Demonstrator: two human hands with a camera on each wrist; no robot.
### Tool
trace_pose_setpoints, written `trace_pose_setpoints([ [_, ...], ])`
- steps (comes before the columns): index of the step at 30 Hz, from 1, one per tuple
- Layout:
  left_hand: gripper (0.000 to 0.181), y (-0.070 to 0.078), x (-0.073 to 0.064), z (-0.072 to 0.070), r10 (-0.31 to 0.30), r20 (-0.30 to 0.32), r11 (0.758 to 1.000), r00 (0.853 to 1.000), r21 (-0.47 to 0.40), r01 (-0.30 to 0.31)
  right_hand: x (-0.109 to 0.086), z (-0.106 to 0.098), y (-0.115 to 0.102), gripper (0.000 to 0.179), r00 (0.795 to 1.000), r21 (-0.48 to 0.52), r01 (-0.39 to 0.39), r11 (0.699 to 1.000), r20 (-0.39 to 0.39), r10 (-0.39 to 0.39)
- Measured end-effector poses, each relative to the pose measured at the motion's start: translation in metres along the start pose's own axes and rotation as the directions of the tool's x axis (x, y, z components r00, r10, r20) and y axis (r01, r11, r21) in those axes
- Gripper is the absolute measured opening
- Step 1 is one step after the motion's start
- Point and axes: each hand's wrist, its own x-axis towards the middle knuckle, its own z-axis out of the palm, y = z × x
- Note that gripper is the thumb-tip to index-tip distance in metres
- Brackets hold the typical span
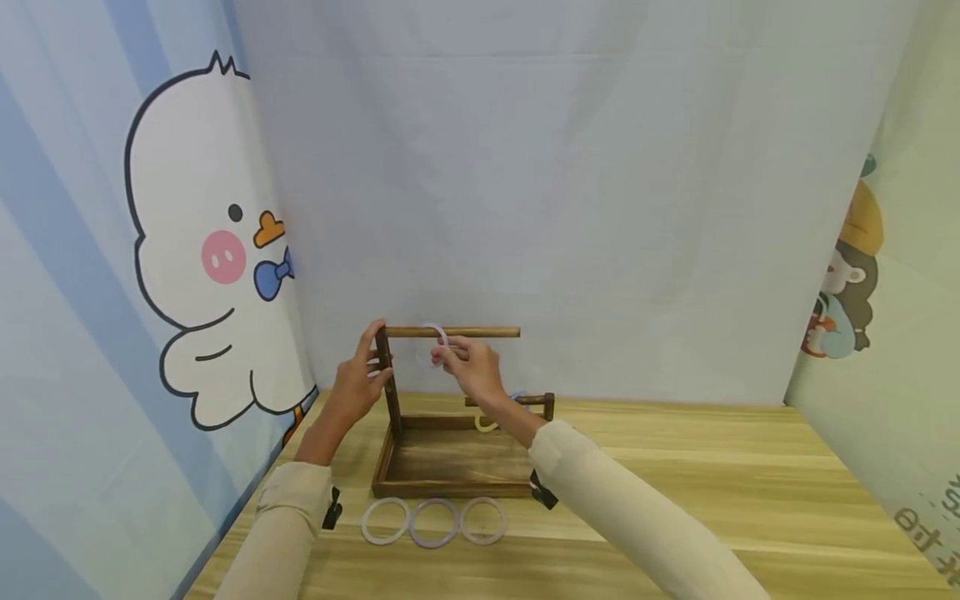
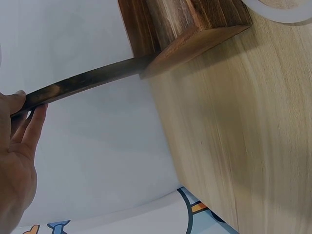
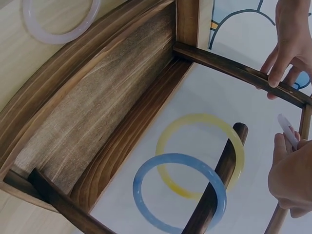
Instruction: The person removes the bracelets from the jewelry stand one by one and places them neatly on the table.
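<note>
A dark wooden rack has a tall post [image 1: 392, 400] at its left with an upper rod [image 1: 495, 332] running rightward from its top. My left hand [image 1: 356, 385] grips that post near its top, thumb on one side and fingers on the other in the left wrist view. Between thumb and fingers of my right hand [image 1: 476, 367] is a pale lilac ring [image 1: 435, 327], which hangs around the upper rod, left of its free end. On the shorter lower rod [image 3: 226, 168] hang a yellow ring [image 3: 200, 118] and a blue ring [image 3: 175, 158].
The rack's shallow tray base [image 1: 457, 489] stands on the wood-grain table [image 1: 675, 500]. In front of it lie a white ring [image 1: 386, 542], a purple ring [image 1: 433, 545] and a pale ring [image 1: 483, 542] in a row. A grey curtain [image 1: 562, 208] hangs behind.
</note>
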Motion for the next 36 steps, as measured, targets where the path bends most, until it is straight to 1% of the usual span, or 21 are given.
trace_pose_setpoints([
  [5,0.09,0.0,0.001,0.001,0.003,0.007,1.0,1.0,0.003,-0.004,-0.002,-0.009,-0.001,0.028,1.0,-0.014,-0.002,1.0,-0.002,0.002],
  [8,0.091,-0.001,0.001,0.001,0.003,0.007,1.0,1.0,-0.002,-0.003,-0.003,-0.014,-0.001,0.028,1.0,-0.018,-0.025,1.0,-0.009,0.025],
  [12,0.09,-0.003,0.0,0.001,0.005,0.002,1.0,1.0,-0.003,-0.005,-0.005,-0.019,0.002,0.028,0.999,-0.035,-0.037,0.999,-0.018,0.036],
  [22,0.092,-0.001,-0.002,-0.001,0.007,0.005,1.0,1.0,0.005,-0.007,-0.01,-0.033,0.006,0.026,0.999,-0.059,0.002,0.998,-0.051,-0.005],
  [31,0.09,-0.004,-0.001,0.0,0.023,-0.005,1.0,1.0,0.003,-0.023,-0.014,-0.048,0.008,0.026,0.998,-0.069,-0.027,0.997,-0.05,0.024],
  [36,0.092,-0.004,-0.001,0.001,0.028,-0.007,0.999,1.0,0.017,-0.028,-0.016,-0.058,0.012,0.027,0.998,-0.089,-0.001,0.996,-0.056,-0.004],
])
